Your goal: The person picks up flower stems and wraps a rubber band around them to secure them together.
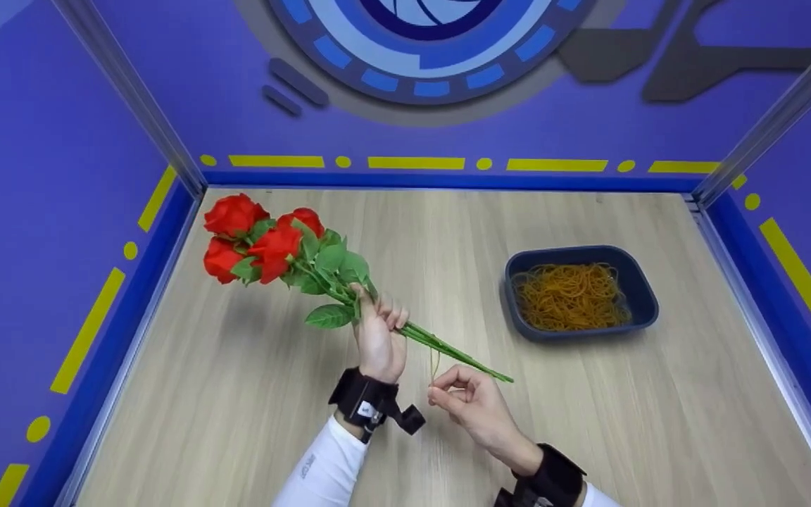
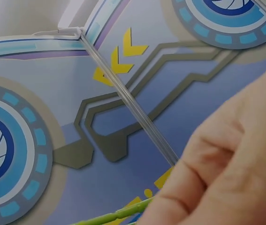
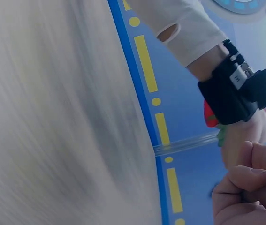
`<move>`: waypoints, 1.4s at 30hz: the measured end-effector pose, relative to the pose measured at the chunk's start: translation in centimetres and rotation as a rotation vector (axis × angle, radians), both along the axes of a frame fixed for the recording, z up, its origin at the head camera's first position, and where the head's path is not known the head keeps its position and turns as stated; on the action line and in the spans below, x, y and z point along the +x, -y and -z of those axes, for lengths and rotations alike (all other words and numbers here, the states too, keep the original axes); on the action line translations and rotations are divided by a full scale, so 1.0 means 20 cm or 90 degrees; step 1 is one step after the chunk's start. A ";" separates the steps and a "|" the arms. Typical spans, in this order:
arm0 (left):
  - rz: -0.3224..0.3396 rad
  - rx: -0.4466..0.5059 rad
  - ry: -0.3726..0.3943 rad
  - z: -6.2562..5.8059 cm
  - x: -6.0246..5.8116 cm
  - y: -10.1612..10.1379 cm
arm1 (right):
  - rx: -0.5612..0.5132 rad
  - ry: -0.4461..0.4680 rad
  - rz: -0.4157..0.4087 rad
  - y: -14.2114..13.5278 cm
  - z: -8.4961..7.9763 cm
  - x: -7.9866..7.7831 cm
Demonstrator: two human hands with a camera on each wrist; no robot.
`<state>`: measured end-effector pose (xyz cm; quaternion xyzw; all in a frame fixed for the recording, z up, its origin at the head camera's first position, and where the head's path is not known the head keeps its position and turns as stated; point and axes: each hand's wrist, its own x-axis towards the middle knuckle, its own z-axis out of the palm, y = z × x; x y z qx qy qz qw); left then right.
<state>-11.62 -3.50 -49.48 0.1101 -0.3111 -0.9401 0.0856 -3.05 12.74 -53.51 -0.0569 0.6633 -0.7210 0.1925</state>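
Several red artificial roses point(image 1: 275, 250) with green leaves are held as one bunch in my left hand point(image 1: 381, 345), whose fingers wrap round the stems. The blooms point to the far left and the bare green stems point(image 1: 472, 361) slant down to the right. A thin rubber band point(image 1: 436, 366) hangs from the stems. Its lower end is pinched between the thumb and fingertips of my right hand point(image 1: 479, 408), just below the stems. In the right wrist view, the right hand point(image 3: 250, 187) has curled fingers; the band cannot be made out there. A stem point(image 2: 116, 216) crosses the bottom of the left wrist view.
To the right on the wooden table point(image 1: 405, 232) stands a dark blue plastic tub point(image 1: 581, 336) with a heap of tan rubber bands point(image 1: 571, 296) in it. Blue printed panels point(image 1: 419, 134) wall the table at the back and both sides, with metal posts at the corners.
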 end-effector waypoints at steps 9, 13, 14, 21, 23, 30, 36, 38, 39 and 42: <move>-0.017 -0.047 0.041 0.07 -0.01 -0.01 | 0.037 -0.201 0.060 -0.06 -0.11 -0.04; -0.022 -0.080 0.050 0.09 0.00 -0.01 | 0.090 -0.289 0.085 -0.09 -0.17 -0.09; -0.021 -0.093 0.053 0.09 0.01 -0.01 | 0.097 -0.317 0.085 -0.10 -0.18 -0.10; 0.007 -0.143 0.038 0.11 0.04 -0.01 | 0.110 -0.500 0.079 -0.17 -0.25 -0.22; 0.020 -0.152 0.035 0.11 0.05 -0.01 | 0.112 -0.513 0.084 -0.19 -0.27 -0.25; 0.077 -0.193 0.000 0.11 0.08 0.00 | 0.100 -0.474 0.110 -0.24 -0.35 -0.35; 0.125 -0.185 0.002 0.07 0.12 0.01 | 0.084 -0.417 0.129 -0.27 -0.34 -0.46; 0.142 -0.165 0.002 0.05 0.13 0.01 | 0.071 -0.387 0.135 -0.28 -0.33 -0.49; 0.150 -0.154 -0.001 0.04 0.13 0.01 | 0.065 -0.370 0.138 -0.29 -0.33 -0.50; 0.173 -0.121 -0.020 0.01 0.14 0.02 | 0.052 -0.319 0.147 -0.29 -0.31 -0.54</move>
